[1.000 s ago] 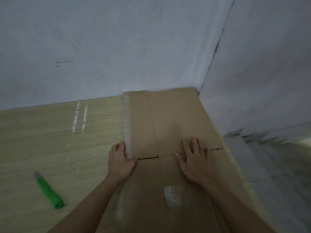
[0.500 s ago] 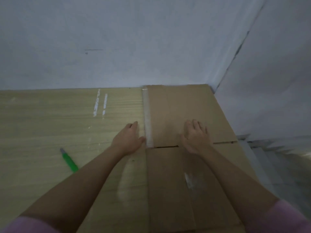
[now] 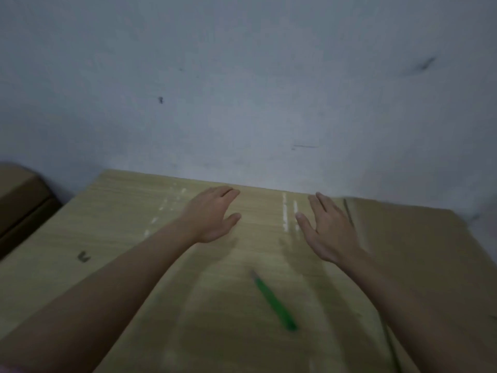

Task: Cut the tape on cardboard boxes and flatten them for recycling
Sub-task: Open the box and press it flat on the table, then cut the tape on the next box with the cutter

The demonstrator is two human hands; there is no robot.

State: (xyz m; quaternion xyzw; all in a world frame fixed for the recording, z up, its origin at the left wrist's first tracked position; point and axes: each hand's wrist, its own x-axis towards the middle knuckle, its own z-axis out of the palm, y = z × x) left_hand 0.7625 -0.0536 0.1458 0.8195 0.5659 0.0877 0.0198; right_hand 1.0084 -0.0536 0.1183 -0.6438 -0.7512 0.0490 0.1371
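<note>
Left hand: left hand [image 3: 212, 215] is out over the wooden table [image 3: 113, 227], fingers straight and close together, thumb spread toward the middle; it grasps nothing. Whether the palm touches the wood or hangs just above it cannot be told, as the frame is blurred.
Right hand: right hand [image 3: 326, 230] is out beside it, fingers straight and slightly fanned, thumb pointing toward the left hand; it too is released and carries nothing. It sits near the left edge of the flattened cardboard, and contact with table or cardboard cannot be told.
Far left: brown cardboard box [image 3: 20, 195] stands off the table's left edge, against the wall, only partly in frame.
Table, left part: small dark mark [image 3: 84, 256] lies on the wood, well apart from both hands; what it is cannot be told.
Between the forearms: green box cutter [image 3: 274, 302] lies on the table on a slant, its grey tip toward the hands, its green body toward the viewer, touched by neither hand.
Table, far middle: white streaks [image 3: 285, 215] run across the wood between the two hands.
Right: flattened cardboard [image 3: 408, 251] lies on the table's right part, reaching to the wall [image 3: 242, 90] behind.
</note>
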